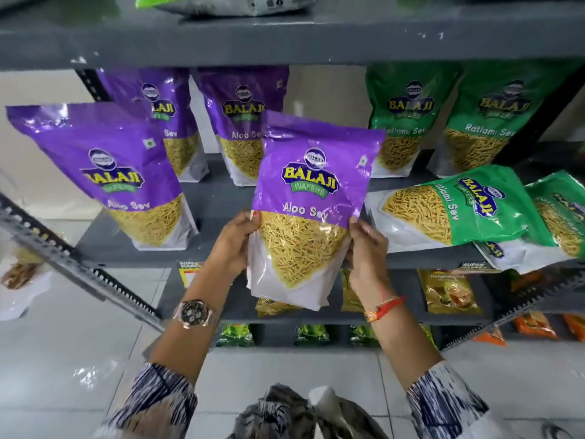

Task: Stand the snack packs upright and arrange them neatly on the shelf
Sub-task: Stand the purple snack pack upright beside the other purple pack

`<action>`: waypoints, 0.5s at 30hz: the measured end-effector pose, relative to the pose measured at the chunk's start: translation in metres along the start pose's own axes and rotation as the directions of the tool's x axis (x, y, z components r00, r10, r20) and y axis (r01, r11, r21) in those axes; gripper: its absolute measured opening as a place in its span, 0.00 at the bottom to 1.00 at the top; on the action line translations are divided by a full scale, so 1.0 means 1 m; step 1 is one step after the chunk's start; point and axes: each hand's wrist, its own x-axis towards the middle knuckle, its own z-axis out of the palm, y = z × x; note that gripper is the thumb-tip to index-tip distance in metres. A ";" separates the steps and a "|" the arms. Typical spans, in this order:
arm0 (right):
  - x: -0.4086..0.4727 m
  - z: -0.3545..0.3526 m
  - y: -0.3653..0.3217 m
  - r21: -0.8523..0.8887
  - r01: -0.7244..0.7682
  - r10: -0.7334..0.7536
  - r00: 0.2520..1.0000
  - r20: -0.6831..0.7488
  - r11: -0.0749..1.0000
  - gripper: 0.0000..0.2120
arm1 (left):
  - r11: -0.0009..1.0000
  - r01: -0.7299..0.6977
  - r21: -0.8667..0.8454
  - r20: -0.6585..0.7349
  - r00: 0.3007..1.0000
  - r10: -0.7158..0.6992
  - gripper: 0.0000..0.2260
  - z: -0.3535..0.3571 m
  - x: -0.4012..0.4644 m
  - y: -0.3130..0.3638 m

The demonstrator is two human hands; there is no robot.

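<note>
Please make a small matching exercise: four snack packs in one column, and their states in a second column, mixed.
1. purple Aloo Sev pack in the middle
2. purple pack at the front left
3. green Ratlami Sev pack at the front right
4. green pack at the back right

A. lies on its side
B. held in both hands
C. stands alone at the shelf's front
D. stands in the back row

Pairs: 1-B, 2-C, 3-A, 4-D

Single head-worn wide-angle view, looking forward and down from close above the left hand and right hand, facing the shelf just beyond them, floor tiles below the forearms.
</note>
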 end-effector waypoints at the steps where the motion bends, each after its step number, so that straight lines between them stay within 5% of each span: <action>1: -0.006 -0.001 -0.004 -0.004 0.027 -0.027 0.999 0.041 1.000 0.12 | 0.999 -0.022 -0.029 0.017 1.000 0.022 0.07 -0.003 -0.011 0.001; 6: -0.021 0.000 -0.013 0.001 0.067 -0.066 0.982 0.177 0.998 0.14 | 0.990 -0.109 -0.086 0.051 0.992 0.113 0.07 -0.010 -0.043 0.009; 15: -0.026 0.016 0.006 -0.008 0.041 -0.038 0.968 0.248 0.999 0.08 | 0.985 -0.116 0.124 -0.221 0.965 0.142 0.10 -0.031 -0.046 -0.009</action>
